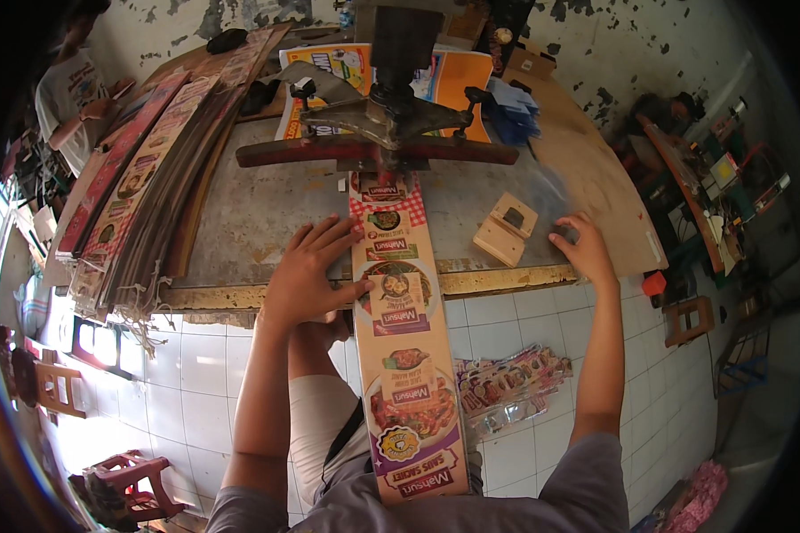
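A long printed cardboard strip [403,346] with food pictures runs from my lap up across the table edge, its far end under the press [387,124]. My left hand [311,271] lies spread on the metal tabletop, its thumb and fingertips touching the strip's left edge. On the right, my right hand [585,249] hovers by the table's front edge, fingers curled with a gap between thumb and forefinger, and nothing visible in it. Nearest to it is a wooden die block [504,229] with a dark cut-out shape, lying apart from the strip.
Stacks of long printed strips [142,178] lie on the table's left. Coloured printed sheets [462,84] and blue sheets [514,111] are behind the press. Printed packs [511,382] lie on the tiled floor. Another person [71,98] stands at far left; one sits at right.
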A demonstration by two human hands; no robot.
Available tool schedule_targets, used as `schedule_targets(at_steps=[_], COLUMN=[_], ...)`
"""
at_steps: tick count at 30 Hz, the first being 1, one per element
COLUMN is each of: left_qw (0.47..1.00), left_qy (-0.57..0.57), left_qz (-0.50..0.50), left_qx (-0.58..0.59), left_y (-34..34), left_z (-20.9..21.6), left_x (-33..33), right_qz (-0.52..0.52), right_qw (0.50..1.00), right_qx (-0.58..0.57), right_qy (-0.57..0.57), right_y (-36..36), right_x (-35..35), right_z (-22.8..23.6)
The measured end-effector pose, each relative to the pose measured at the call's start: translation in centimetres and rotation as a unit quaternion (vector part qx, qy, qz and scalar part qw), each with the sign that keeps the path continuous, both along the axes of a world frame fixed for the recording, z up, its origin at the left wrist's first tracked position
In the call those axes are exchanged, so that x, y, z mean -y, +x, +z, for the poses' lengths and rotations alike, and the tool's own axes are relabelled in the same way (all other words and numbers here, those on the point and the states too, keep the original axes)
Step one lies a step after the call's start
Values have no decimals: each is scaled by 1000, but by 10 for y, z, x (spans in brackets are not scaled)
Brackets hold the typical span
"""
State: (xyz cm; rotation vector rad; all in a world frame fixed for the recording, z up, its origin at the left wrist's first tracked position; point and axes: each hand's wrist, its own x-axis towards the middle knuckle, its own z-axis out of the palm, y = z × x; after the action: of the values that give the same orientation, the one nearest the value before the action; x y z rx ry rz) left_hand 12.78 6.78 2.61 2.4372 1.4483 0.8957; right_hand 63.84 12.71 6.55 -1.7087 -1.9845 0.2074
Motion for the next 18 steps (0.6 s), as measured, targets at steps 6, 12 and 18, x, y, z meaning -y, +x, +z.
schedule_targets(at_steps=[6,12,18], left_qw=[1000,1000,1000], left_qy=[-3,-3,-4], left_qz=[-2,0,1], left_qx=[-3,-5,-5], left_y=[1,0,0], left_z=[1,-1,-1], left_x=[-1,-2,-1], right_qz=[-2,1,1], right_qw=[1000,1000,987], right_qx=[-7,20,153], right_qy=[11,-2,53], right_y=[16,5,-12], right_x=[-13,-14,-3], right_z=[-14,-5,-3])
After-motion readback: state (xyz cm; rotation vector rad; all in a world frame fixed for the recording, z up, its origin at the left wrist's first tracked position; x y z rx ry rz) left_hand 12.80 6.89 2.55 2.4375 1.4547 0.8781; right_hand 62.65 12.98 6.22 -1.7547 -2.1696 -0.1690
